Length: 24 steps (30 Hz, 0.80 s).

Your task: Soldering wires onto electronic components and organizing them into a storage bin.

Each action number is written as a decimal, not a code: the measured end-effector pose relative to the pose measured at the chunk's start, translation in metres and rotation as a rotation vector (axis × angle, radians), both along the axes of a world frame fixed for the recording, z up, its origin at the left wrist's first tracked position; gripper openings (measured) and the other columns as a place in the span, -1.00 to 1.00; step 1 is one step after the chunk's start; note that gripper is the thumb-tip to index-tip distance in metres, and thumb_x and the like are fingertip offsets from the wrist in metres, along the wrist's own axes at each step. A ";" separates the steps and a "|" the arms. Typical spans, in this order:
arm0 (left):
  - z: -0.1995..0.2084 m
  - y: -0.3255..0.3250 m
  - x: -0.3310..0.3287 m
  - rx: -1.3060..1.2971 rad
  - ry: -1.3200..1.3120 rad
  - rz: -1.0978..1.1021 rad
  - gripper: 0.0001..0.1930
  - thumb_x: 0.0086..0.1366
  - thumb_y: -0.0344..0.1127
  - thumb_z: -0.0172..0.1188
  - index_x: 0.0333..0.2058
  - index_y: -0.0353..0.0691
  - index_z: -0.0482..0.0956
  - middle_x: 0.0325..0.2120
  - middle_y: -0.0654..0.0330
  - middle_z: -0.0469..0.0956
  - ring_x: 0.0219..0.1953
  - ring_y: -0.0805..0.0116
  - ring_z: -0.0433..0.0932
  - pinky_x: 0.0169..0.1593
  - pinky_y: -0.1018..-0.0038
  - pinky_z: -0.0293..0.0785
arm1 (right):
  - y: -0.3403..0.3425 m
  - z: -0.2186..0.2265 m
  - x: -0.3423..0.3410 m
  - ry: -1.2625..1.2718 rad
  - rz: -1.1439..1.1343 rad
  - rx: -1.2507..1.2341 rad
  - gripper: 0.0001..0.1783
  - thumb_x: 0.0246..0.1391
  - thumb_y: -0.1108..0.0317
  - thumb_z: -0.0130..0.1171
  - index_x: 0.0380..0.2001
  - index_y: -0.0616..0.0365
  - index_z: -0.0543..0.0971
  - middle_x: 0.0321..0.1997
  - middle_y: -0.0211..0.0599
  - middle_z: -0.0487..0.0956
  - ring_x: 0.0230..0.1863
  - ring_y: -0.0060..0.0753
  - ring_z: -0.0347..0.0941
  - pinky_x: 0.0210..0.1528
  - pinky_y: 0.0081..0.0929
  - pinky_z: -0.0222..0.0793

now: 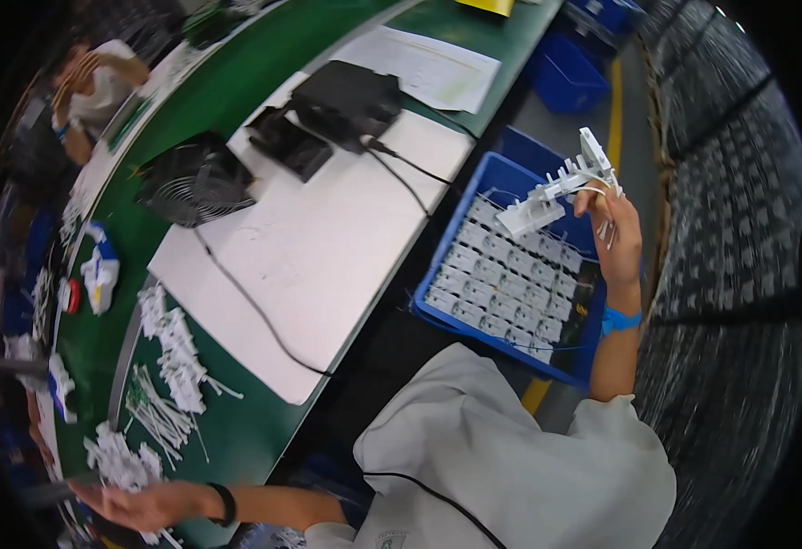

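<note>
My right hand [618, 240] is raised over a blue crate, its fingers closed on a white plastic bracket [536, 209] with a row of upright prongs and thin white wires. Rows of similar white plastic parts [501, 274] fill the crate [430, 316]. Far to the left, my left hand [149, 506] reaches across the table with its fingers stretched out. It is beside a heap of small white plastic pieces [119, 460], and I see nothing held in it. A bundle of thin white wires [158, 416] and more white pieces [179, 357] lie just beyond.
On the green table [236, 448] lies a white board [273, 274] with a black fan [198, 178], a black device [346, 99] and cables. Papers [419, 69] lie behind. Another person [99, 87] sits across. Wrapped stacks [730, 210] stand at the right; another blue bin [565, 78] is farther off.
</note>
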<state>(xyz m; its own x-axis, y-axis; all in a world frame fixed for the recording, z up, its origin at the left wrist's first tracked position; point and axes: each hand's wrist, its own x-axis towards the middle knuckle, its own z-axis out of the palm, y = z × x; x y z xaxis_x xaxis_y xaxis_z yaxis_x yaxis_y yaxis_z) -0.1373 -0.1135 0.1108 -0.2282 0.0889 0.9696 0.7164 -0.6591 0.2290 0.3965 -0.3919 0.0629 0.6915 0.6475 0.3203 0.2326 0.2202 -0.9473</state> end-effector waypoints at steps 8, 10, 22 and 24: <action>-0.043 -0.118 0.162 -0.950 -0.101 -1.003 -0.54 0.51 -0.01 -0.21 -0.38 -0.37 0.24 -0.53 -0.02 0.50 -0.29 -0.07 0.64 -0.07 0.05 0.64 | -0.176 -0.124 0.025 -0.022 -0.435 -0.601 -0.59 0.45 0.17 -0.10 -0.23 0.30 0.59 -0.26 -0.29 0.62 -0.21 -0.42 0.49 -0.07 -0.38 0.39; -0.063 -0.130 0.203 -1.356 -0.166 -1.462 -0.61 0.52 -0.11 -0.08 -0.33 -0.39 0.29 -0.48 -0.11 0.59 -0.25 -0.08 0.67 0.01 0.02 0.60 | -0.227 -0.169 0.036 -0.153 -0.435 -0.934 -0.59 0.42 0.16 -0.06 -0.25 0.32 0.58 -0.29 -0.15 0.62 -0.18 -0.31 0.53 -0.08 -0.31 0.40; -0.212 -0.155 0.288 -2.079 -0.017 -1.825 -0.73 0.59 -0.28 -0.12 -0.30 -0.29 0.41 -0.36 0.04 0.66 -0.15 0.29 0.64 0.17 0.30 0.48 | -0.291 -0.250 0.018 0.010 -0.125 -1.899 -0.61 0.16 0.25 0.06 -0.12 0.28 0.68 0.04 0.22 0.62 0.09 0.29 0.54 0.16 0.04 0.44; -0.219 -0.154 0.286 -2.146 -0.061 -1.720 -0.73 0.59 -0.29 -0.12 -0.31 -0.30 0.42 -0.35 0.04 0.66 -0.15 0.28 0.64 0.15 0.33 0.48 | -0.270 -0.258 0.024 -0.019 -0.075 -2.037 -0.64 0.11 0.31 0.07 -0.13 0.25 0.70 0.03 0.20 0.63 0.10 0.17 0.58 0.14 -0.01 0.48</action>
<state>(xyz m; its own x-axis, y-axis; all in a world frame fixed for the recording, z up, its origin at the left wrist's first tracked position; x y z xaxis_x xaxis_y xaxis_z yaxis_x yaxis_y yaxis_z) 0.1487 -0.2674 -0.1078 0.8700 0.2785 -0.4070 0.2106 0.5363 0.8173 0.4209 -0.6621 -0.1954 0.7346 -0.0189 -0.6782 0.1998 -0.9493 0.2429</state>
